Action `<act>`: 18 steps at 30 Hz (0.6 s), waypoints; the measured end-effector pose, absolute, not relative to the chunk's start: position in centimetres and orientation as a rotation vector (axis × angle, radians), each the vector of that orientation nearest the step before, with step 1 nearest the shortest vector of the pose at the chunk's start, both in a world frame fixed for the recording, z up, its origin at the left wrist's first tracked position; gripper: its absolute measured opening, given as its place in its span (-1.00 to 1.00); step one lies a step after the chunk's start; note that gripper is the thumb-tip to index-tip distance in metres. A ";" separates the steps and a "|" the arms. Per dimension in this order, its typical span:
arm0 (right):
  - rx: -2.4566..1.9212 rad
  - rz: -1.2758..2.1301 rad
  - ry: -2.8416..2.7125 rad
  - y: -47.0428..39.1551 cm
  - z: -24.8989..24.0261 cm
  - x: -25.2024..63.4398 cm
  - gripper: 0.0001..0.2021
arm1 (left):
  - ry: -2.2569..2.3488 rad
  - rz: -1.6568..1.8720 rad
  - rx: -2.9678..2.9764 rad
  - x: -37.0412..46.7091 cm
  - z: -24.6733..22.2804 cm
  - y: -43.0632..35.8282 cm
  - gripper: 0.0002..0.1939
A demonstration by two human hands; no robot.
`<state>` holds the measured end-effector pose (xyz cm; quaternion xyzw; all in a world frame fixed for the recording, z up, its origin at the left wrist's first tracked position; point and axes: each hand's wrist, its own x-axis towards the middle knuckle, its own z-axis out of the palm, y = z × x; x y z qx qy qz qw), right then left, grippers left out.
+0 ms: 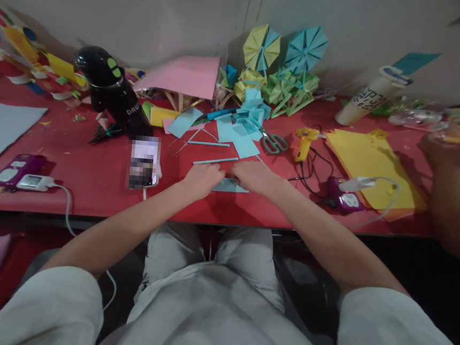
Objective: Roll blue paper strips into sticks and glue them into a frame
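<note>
Near the table's front edge, my left hand [204, 181] and my right hand [252, 176] are close together, both closed on a light blue paper strip [231, 186] that lies on the red table. Their fingertips are partly hidden behind the knuckles. Just beyond them lie two thin rolled blue paper sticks, one [215, 161] near my fingers and another [209, 144] farther back. Loose blue paper pieces [245, 143] are spread behind, beside grey-handled scissors [274, 143].
A phone [144, 165] and a black bottle [118, 95] stand left on the red table [99, 198]. To the right are a yellow glue gun [305, 142], a purple socket [344, 196], yellow paper [375, 169] and another person's arm [447, 197]. Paper umbrellas [306, 49] stand behind.
</note>
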<state>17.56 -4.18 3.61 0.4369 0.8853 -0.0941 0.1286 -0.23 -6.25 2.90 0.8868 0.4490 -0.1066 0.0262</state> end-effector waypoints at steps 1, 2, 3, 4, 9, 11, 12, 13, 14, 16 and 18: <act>1.269 -0.255 2.570 -4.5 3.8 17.4 -0.70 | 1.386 -0.331 2.745 -0.2 2.9 -6.4 -0.67; 1.266 -0.242 2.565 -4.7 4.0 17.2 -0.69 | 1.390 -0.337 2.743 -0.2 2.9 -6.5 -0.66; 1.261 -0.233 2.558 -4.9 4.3 17.1 -0.69 | 1.396 -0.347 2.737 -0.2 3.0 -6.5 -0.66; 1.257 -0.224 2.549 -5.0 4.5 17.0 -0.69 | 1.404 -0.354 2.729 -0.2 3.0 -6.6 -0.66; 1.252 -0.186 2.546 -4.6 4.5 16.9 -0.69 | 1.457 -0.310 2.701 0.1 3.0 -6.7 -0.67; 1.259 -0.199 2.554 -4.2 4.2 17.1 -0.69 | 1.459 -0.311 2.703 0.1 3.0 -6.6 -0.66; 1.263 -0.207 2.559 -4.0 4.0 17.2 -0.70 | 1.462 -0.318 2.703 0.2 3.0 -6.6 -0.66; 1.270 -0.213 2.562 -3.8 3.8 17.3 -0.70 | 1.467 -0.322 2.705 0.2 3.0 -6.5 -0.66; 1.279 -0.216 2.564 -3.6 3.6 17.4 -0.70 | 1.474 -0.320 2.708 0.2 2.9 -6.5 -0.67; 1.302 -0.216 2.568 -3.4 3.3 17.5 -0.69 | 1.482 -0.297 2.718 0.3 2.9 -6.3 -0.68; 1.315 -0.215 2.584 -3.3 3.2 17.6 -0.69 | 1.485 -0.272 2.728 0.2 2.8 -6.1 -0.69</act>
